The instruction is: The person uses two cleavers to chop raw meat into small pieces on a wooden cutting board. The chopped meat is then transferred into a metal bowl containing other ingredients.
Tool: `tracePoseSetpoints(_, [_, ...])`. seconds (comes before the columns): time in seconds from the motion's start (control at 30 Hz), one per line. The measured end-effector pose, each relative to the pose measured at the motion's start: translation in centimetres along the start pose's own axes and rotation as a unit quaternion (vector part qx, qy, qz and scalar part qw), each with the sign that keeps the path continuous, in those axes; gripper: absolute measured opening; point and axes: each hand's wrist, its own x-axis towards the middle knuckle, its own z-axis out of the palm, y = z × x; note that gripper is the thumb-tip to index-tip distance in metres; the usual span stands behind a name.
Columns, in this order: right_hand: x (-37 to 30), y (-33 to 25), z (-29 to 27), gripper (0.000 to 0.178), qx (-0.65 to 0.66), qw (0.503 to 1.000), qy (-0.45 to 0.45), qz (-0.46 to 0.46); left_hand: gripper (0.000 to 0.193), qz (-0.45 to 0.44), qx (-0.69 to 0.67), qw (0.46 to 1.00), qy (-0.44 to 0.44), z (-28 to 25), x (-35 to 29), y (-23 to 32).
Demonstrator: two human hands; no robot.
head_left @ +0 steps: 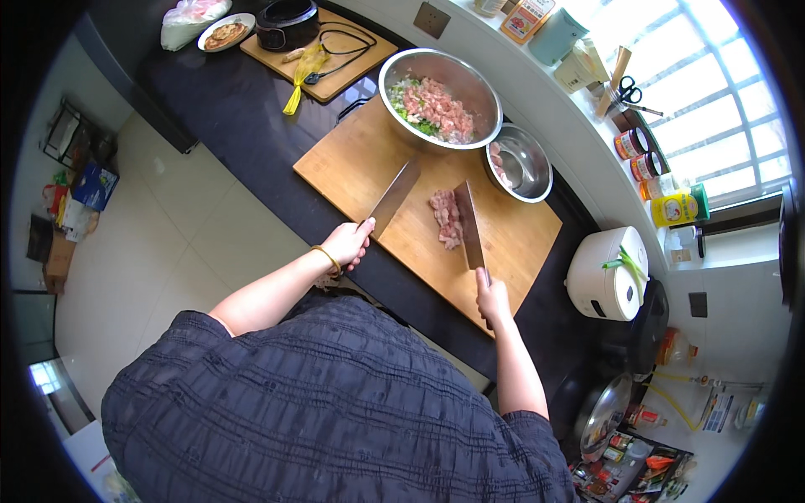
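My dark counter (260,130) | near edge, before me: chopping board (524,230) | toward left end: smaller board (356,60), plate (206,44), plastic bag (189,23) | toward right end: white rice cooker (591,277) | far edge: small steel bowl (537,180), perhaps partly on the chopping board

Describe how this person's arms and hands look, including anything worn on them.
The left hand and right hand are both ungloved. A thin, gold-coloured bangle circles the left wrist; none shows on the right. The forearms are bare below the short sleeves of a dark, bluish-black shirt, whose crinkled fabric has a faint pattern of crossing lines.
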Motion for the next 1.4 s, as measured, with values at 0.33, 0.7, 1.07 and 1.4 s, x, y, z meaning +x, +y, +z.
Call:
tracePoseSetpoints(0.33, [0.1, 1.7, 1.1, 0.055, -0.065, 0.989, 0.068, -0.116, 0.046, -0.003, -0.009, 1.0, 0.005, 0.6, -0.3, 0.0])
tracePoseSetpoints(0.7, [0.0, -2.6, -3.9, 0.054, -0.007, 0.997, -0.07, 0.036, 0.046, -0.002, -0.013, 1.0, 0.015, 0.8, 0.2, -0.2])
tracePoseSetpoints(1.07, [-0.8, -2.4, -2.3, 0.05, 0.155, 0.987, 0.018, -0.034, 0.047, 0.012, 0.003, 1.0, 0.01, 1.7, 1.1, -0.1])
tracePoseSetpoints(1.4, [0.7, -2.2, -0.1, 0.056, -0.027, 0.999, 0.024, -0.011, 0.047, 0.022, 0.025, 0.999, 0.019, 1.6, 1.0, 0.1])
